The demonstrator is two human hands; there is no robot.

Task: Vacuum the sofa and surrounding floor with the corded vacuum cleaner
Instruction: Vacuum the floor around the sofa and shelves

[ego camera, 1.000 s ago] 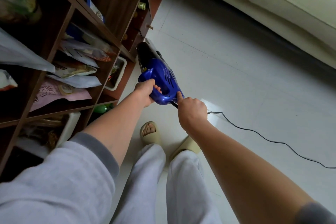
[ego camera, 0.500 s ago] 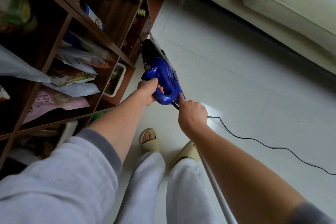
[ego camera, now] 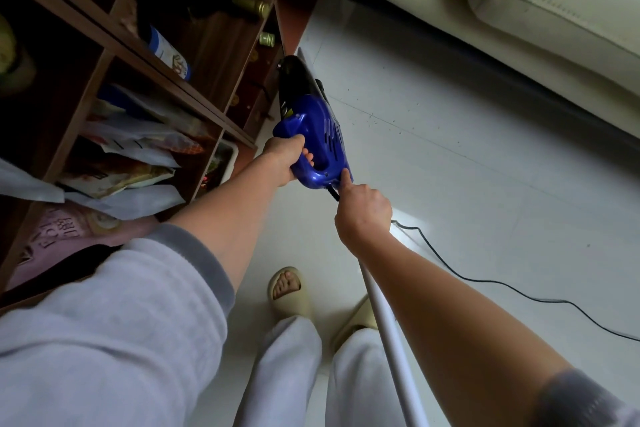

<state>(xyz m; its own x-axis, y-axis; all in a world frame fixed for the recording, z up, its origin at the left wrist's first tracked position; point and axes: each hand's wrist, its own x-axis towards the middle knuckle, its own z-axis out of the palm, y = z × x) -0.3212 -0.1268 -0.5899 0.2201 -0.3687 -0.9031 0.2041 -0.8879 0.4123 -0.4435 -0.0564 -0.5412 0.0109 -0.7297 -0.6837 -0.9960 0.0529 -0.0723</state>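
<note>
Vacuum cleaner (ego camera: 318, 135) handle sits in left hand (ego camera: 284, 159) grip; right hand (ego camera: 363, 215) clenched, forefinger touching its rear.

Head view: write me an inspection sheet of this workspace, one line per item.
Surface: pale glossy tiled floor, a few dark specks near the grout line.
Job's things: blue handheld vacuum, dark front end pointing at the shelf base; cream sofa at upper right.
Clutter: wooden shelf unit holding bottles and snack packets; white tray at its foot.
Grippers: left hand grips the vacuum handle; right hand is curled at the vacuum's rear, index finger on the body. What it holds is hidden.
Cables: black cord trails loose across the floor to the right.
Surroundings: white pole beside the right forearm; feet in beige slippers.
</note>
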